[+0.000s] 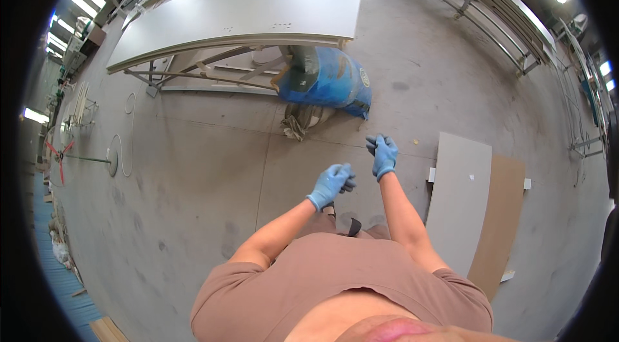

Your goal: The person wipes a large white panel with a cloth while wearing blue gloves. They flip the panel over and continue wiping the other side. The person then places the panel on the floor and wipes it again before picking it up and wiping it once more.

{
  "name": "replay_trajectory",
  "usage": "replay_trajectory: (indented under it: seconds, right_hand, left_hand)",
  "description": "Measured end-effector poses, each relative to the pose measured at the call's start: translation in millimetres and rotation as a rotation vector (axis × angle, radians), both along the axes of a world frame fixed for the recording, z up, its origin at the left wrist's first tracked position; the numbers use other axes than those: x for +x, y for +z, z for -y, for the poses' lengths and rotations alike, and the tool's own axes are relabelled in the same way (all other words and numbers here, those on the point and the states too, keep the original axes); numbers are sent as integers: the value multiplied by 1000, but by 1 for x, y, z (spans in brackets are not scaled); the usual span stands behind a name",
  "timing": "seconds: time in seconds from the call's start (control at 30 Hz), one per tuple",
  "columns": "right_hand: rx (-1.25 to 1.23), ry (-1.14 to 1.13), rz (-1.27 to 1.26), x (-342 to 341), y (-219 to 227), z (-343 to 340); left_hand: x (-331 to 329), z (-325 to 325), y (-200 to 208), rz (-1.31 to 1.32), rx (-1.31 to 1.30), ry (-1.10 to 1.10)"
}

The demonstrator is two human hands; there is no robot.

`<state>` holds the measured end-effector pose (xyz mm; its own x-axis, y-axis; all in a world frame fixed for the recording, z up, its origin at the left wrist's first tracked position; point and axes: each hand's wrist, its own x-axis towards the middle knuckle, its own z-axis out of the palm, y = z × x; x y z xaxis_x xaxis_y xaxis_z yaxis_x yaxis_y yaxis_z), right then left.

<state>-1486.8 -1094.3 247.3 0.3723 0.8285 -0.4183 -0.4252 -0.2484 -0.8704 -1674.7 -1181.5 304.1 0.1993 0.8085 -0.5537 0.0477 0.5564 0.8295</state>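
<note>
Left hand (331, 185) and right hand (384, 155), both in blue gloves, raised before chest, fingers loosely curled, holding nothing visible. Blue sack (329, 80) slumped just beyond hands, propped under white bench (213, 16). Grey panel (459, 200) flat on floor, right of right hand.

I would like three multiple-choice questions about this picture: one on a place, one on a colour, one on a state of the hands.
1. Where does the blue sack lie?
A. on the big panel table
B. on the floor under the table's edge
C. on the grey board

2. What colour are the gloves?
A. blue
B. white
C. black

3. What do the left hand and right hand hold?
A. a board together
B. a hose
C. nothing visible

Answers:
1. B, it sits below the white panel table.
2. A, both are blue.
3. C, both are raised over the bare floor.
</note>
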Motion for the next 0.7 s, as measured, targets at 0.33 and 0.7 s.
replay_trajectory:
  seconds: [0.33,0.7]
  right_hand:
    - [-22,128,295,-6,64,-250]
    - [46,316,694,53,101,-782]
  left_hand:
    - [-153,-267,8,26,405,353]
    - [-310,-771,-14,-1011,713,548]
